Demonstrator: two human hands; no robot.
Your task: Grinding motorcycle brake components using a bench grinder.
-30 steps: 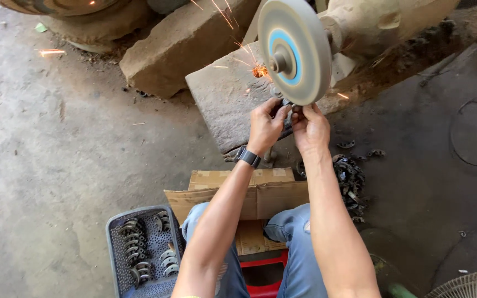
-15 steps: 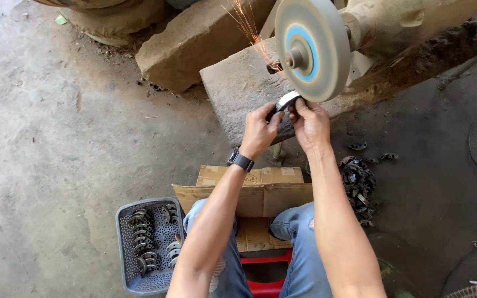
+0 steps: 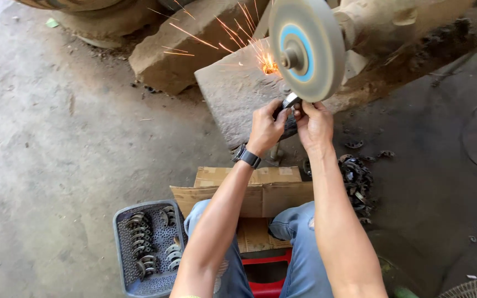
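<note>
Two hands, left hand [image 3: 266,128] and right hand [image 3: 314,122], grip clamped on one metal part [image 3: 290,101] at one grinding wheel [image 3: 307,48].

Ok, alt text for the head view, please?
Both hands, left hand and right hand, press a small metal part against the lower edge of a spinning grinding wheel, throwing sparks. A grey basket of similar parts sits by the person's left knee.

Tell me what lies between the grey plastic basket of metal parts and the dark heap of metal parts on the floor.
In the head view, between the grey plastic basket and the dark heap lie the brown cardboard box and the person's knees in blue jeans.
</note>
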